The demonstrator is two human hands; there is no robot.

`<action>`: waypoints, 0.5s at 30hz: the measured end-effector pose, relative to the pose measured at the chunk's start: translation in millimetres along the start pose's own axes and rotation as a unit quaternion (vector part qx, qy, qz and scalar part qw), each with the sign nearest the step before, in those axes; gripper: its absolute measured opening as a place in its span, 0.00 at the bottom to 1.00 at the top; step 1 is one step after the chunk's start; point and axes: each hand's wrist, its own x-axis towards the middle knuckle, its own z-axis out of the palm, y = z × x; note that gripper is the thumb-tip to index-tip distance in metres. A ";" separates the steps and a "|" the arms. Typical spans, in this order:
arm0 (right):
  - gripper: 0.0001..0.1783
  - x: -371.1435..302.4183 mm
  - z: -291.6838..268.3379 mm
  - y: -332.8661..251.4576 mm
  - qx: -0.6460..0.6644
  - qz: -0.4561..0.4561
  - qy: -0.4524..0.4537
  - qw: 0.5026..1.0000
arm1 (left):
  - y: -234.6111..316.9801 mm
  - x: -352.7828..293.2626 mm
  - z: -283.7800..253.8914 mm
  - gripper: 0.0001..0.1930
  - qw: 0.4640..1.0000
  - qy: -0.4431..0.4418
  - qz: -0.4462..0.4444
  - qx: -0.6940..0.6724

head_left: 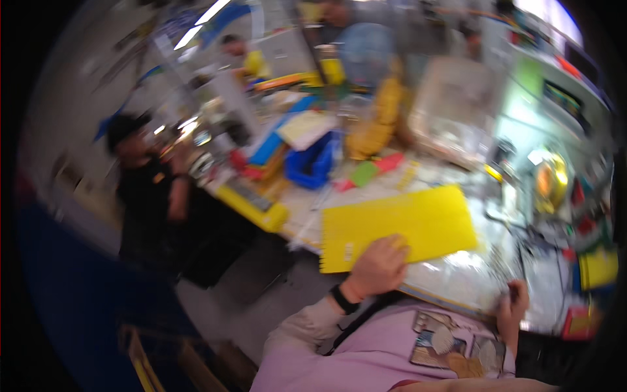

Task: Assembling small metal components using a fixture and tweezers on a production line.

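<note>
A flat yellow corrugated sheet (418, 219) lies at a slant over the near part of the workbench. My left hand (379, 264), with a black band at the wrist, is closed on the sheet's near edge. To the right, by the bench's front edge, my right hand (514, 302) has its fingers curled together. Something small and dark seems to be between them, but blur hides what it is. Under both hands the bench top (457, 284) has a shiny, clear covering.
A blue bin (310, 163), a yellow bag-like bundle (379, 121) and a large translucent tub (454, 111) stand behind the sheet. A lit lamp (550, 183) and cables are at the right. A person in black (147, 189) is at the left.
</note>
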 end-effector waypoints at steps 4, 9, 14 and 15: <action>0.15 12.8 10.0 -16.2 -0.061 -0.076 -0.033 0.995 | 5.8 -8.9 -7.9 0.16 0.998 -0.003 -0.030 0.048; 0.11 14.3 11.6 -30.1 -0.010 -0.011 -0.051 0.999 | 7.1 0.6 -15.6 0.17 0.998 -0.040 -0.008 0.041; 0.10 16.6 0.6 -39.0 -0.017 -0.002 -0.038 0.999 | 11.1 5.3 -11.0 0.18 0.997 -0.058 -0.016 0.058; 0.11 25.4 -3.3 -41.9 -0.126 -0.045 -0.010 0.991 | 10.3 1.9 -11.3 0.18 0.996 -0.059 -0.018 0.062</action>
